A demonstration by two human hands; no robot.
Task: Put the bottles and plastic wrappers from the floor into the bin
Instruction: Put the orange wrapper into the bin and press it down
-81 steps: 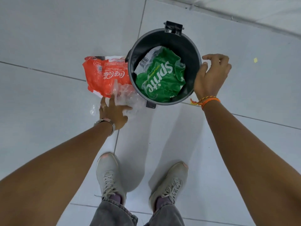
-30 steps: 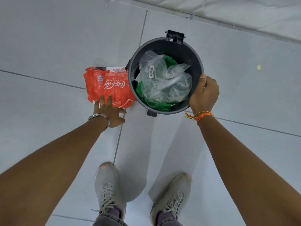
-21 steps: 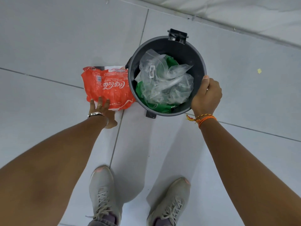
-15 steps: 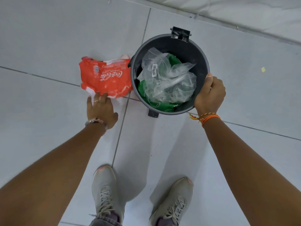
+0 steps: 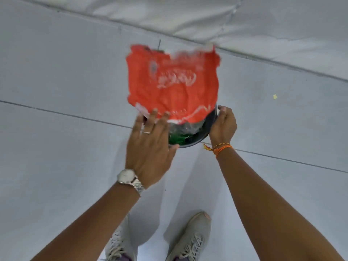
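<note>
A red Coca-Cola plastic wrapper [image 5: 173, 83] hangs spread out above the black bin [image 5: 211, 121] and hides most of it. My left hand [image 5: 150, 144] grips the wrapper's lower edge, fingers over the front of it, directly over the bin's left side. My right hand [image 5: 223, 125] clasps the bin's right rim. Inside the bin, below the red sheet, a clear plastic wrapper [image 5: 186, 127] and a green wrapper [image 5: 178, 138] show. The picture is blurred by motion.
White tiled floor with dark grout lines runs all around. A white wall base [image 5: 244, 31] crosses the top. A small yellow scrap [image 5: 275, 96] lies on the floor to the right. My two shoes [image 5: 190, 240] stand just below the bin.
My left hand took the red wrapper off the floor left of the bin and lifted it over the bin. My right hand stays on the rim. Earlier, the clear wrapper went into the bin.
</note>
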